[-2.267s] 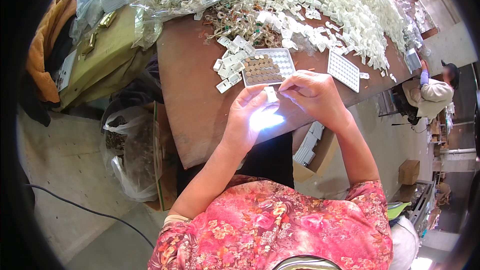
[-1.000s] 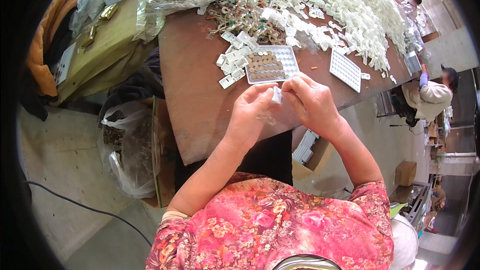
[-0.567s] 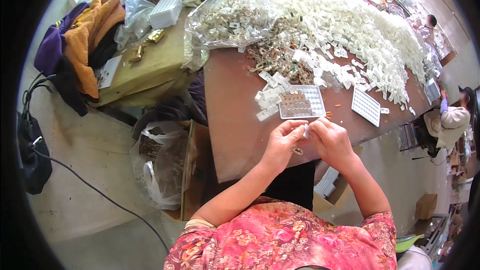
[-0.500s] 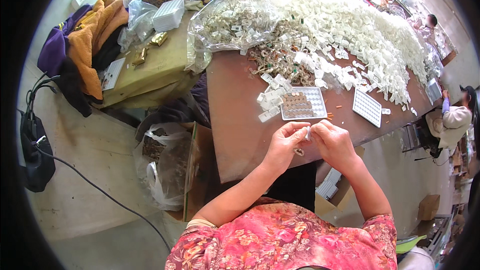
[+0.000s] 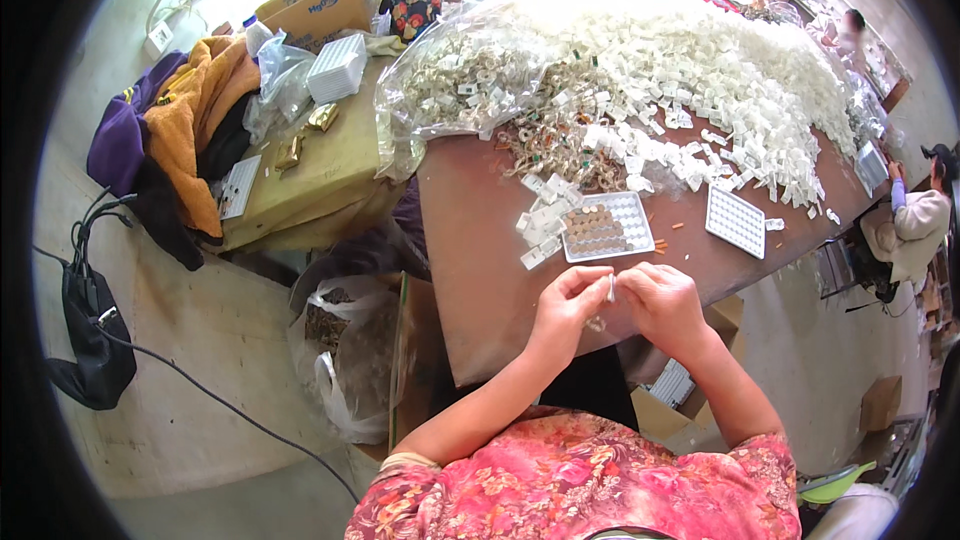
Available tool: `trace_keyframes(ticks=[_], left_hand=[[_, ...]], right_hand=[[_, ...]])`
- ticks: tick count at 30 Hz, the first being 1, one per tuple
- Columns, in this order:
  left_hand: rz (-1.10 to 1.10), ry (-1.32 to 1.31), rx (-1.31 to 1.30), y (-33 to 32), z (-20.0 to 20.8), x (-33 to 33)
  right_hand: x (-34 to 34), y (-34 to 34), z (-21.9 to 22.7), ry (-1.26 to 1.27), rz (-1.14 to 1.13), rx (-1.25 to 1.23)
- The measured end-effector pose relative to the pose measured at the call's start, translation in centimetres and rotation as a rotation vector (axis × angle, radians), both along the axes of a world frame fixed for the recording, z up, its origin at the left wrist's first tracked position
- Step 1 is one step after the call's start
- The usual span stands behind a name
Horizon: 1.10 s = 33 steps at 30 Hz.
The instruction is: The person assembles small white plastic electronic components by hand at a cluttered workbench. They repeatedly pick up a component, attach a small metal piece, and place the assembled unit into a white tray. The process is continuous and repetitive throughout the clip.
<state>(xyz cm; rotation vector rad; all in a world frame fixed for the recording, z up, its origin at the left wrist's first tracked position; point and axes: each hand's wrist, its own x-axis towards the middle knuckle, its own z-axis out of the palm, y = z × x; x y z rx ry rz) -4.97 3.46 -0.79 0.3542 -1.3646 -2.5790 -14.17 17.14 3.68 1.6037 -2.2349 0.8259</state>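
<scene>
My left hand [image 5: 567, 312] is closed in a pinch on a small white plastic piece [image 5: 611, 289] over the table's near edge. Close beside it, my right hand [image 5: 663, 308] is pinched too, its fingertips at the same piece; whether it holds anything else is hidden. Something small and pale [image 5: 596, 323] hangs blurred below the left fingers. Just beyond my hands lies a white tray [image 5: 630, 208] with round cells, part filled with brownish discs. Loose white plastic pieces [image 5: 541, 223] lie along its left side, and a few small orange bits [image 5: 679, 226] to its right.
A large heap of white plastic pieces [image 5: 700, 60] covers the far table [image 5: 480, 270], beside a clear bag [image 5: 450, 70]. Another white celled tray [image 5: 737, 221] lies at right. Below the table are a bagged carton [image 5: 350, 370] and an open box [image 5: 668, 412]. Other people sit around.
The view has shifted a little, so the table and trays appear lower. My hands stay together at the white piece, with the left and right fingertips slightly moved.
</scene>
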Motion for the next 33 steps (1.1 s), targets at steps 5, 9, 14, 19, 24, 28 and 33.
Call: trace_keyframes(ticks=[5,9,14,19,24,28,33], left_hand=[[0.551,0.555,-1.411,-8.7,8.5,-4.4],[0.738,0.281,-1.923,-15.1,10.8,-11.0],[0.137,0.032,-1.903,-13.4,6.0,-20.7],[0.153,-0.331,-2.034,-14.8,2.3,-27.2],[0.179,-0.346,-1.941,-15.6,1.3,-28.0],[0.366,-0.139,-1.884,-14.8,2.5,-26.5],[0.266,0.008,-1.450,-12.9,5.3,-21.8]], right_hand=[[0.8,2.0,0.2,-0.290,-0.151,-0.148],[1.2,3.8,-0.2,-0.307,-0.206,-0.069],[2.4,6.2,0.0,-0.365,-0.332,-0.137],[3.3,8.4,0.0,-0.338,-0.368,-0.119],[2.2,8.7,-0.3,-0.367,-0.392,-0.076],[-0.9,7.1,-0.3,-0.377,-0.353,-0.077],[-9.3,1.8,-0.9,-0.213,-0.387,-0.187]])
